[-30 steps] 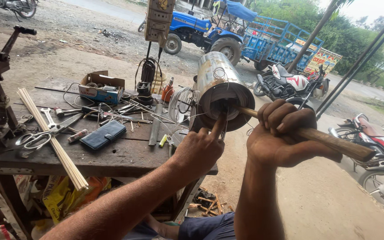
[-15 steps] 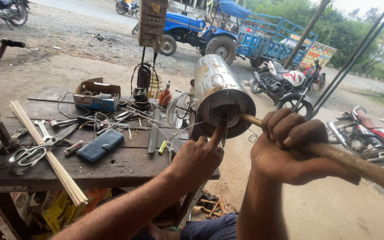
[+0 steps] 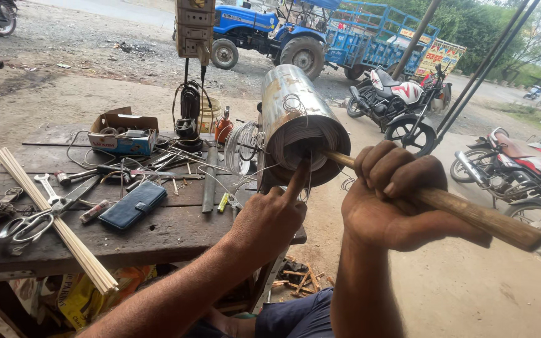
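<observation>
Since a second before, we had leaned closer to the metal cylinder [image 3: 295, 119] at the workbench [image 3: 176, 231] edge. Our right hand [image 3: 386, 200] stayed fisted around the wooden handle [image 3: 471, 213], its far end now inside the cylinder's wire-wound mouth. Our left hand [image 3: 270, 219] kept one extended finger pressing the coil [image 3: 298, 150].

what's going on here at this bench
A person is working on a shiny metal cylinder packed with wire windings, which sits at the edge of a cluttered wooden workbench. The right hand grips a wooden handle whose far end goes into the cylinder's open face. The left hand points a finger against the windings there. Scissors, a dark wallet and loose tools lie on the bench.
</observation>
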Tool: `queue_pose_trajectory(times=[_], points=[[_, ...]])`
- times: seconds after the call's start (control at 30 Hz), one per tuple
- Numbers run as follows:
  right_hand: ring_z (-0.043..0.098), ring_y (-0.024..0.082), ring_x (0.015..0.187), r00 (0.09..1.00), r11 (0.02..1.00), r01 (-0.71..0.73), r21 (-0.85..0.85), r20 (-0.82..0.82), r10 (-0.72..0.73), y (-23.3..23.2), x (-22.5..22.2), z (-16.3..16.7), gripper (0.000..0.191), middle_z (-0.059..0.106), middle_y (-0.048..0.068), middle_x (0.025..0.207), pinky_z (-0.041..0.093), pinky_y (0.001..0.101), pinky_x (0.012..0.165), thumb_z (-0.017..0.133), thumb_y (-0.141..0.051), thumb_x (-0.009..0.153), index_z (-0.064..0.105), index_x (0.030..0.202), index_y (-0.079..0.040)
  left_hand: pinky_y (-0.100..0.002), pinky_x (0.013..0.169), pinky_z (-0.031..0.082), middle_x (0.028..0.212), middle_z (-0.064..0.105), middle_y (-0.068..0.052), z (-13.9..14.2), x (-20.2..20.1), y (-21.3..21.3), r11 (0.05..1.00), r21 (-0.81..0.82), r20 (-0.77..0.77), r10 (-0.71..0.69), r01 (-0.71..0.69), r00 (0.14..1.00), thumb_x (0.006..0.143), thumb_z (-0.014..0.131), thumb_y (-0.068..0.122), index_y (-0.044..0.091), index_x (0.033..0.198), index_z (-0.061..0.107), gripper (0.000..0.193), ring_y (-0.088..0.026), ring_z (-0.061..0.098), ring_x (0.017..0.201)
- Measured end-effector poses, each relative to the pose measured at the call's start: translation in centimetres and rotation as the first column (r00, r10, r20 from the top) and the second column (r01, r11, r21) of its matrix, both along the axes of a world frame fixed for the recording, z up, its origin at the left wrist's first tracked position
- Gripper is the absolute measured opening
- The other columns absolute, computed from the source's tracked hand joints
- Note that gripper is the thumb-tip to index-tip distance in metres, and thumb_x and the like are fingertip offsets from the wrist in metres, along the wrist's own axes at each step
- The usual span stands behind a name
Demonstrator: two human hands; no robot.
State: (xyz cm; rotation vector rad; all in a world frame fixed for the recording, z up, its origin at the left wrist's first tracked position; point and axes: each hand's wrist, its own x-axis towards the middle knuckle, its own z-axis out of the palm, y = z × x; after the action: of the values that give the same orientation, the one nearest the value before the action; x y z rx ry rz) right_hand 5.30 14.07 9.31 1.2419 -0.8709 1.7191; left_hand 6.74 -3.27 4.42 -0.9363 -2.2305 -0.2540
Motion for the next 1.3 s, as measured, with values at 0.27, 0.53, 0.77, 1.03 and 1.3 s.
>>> queue_pose_trajectory(times=[0.27,0.53,0.77,1.03,1.3], points=[[0.026,0.017,0.049,1.0,1.0,0.015,0.025,0.026,-0.016,-1.0,-2.5,0.7,0.083,0.031,0.003,0.055,0.026,0.033,0.05,0.033,-0.092,0.089,0.039,0.074,-0.011,-0.034,0.062,0.065,0.158,0.017,-0.045,-0.5,-0.1,0.3,0.998,-0.061,0.048,0.03,-0.027,0.998,0.08,0.068,-0.004,-0.007,0.072,0.068,0.009,-0.025,0.073,0.087],[0.02,0.012,0.049,0.998,0.995,-0.055,-0.086,0.007,0.056,0.4,0.3,-1.2,0.084,0.028,0.001,0.052,0.018,0.0324,0.051,0.033,-0.093,0.088,0.038,0.073,-0.011,-0.029,0.05,0.06,0.151,0.041,-0.031,-2.4,-0.7,-1.2,0.994,0.105,0.059,0.024,-0.031,0.998,0.086,0.073,0.009,-0.003,0.087,0.075,0.012,-0.016,0.069,0.059],[0.018,0.013,0.053,0.976,0.968,-0.208,-0.14,0.031,0.214,2.3,4.6,-3.2,0.089,0.028,0.002,0.051,0.015,0.0344,0.056,0.028,-0.095,0.088,0.038,0.073,-0.008,-0.028,0.047,0.062,0.155,0.036,-0.034,-0.9,-1.6,-1.3,0.995,0.05,0.013,0.09,-0.091,0.996,0.081,0.071,0.001,-0.001,0.088,0.078,0.011,-0.016,0.07,0.058],[0.019,0.014,0.051,0.974,0.974,-0.221,-0.053,0.037,0.223,3.6,4.8,-2.4,0.086,0.029,0.001,0.05,0.015,0.0369,0.054,0.029,-0.096,0.086,0.041,0.074,-0.011,-0.032,0.063,0.065,0.139,0.051,-0.028,3.5,-2.9,0.3,0.938,-0.298,0.281,0.262,-0.176,0.923,0.084,0.068,-0.001,-0.005,0.103,0.072,0.02,-0.023,0.074,0.081],[0.021,0.015,0.054,0.99,0.956,-0.104,-0.273,0.065,0.126,3.0,6.0,-3.8,0.09,0.03,0.006,0.055,0.019,0.0302,0.05,0.02,-0.092,0.087,0.038,0.074,-0.005,-0.04,0.077,0.064,0.108,0.071,-0.018,5.6,-2.1,-0.1,0.916,-0.371,0.378,0.298,-0.151,0.877,0.078,0.079,0.006,0.0,0.099,0.074,0.022,-0.027,0.074,0.087]])
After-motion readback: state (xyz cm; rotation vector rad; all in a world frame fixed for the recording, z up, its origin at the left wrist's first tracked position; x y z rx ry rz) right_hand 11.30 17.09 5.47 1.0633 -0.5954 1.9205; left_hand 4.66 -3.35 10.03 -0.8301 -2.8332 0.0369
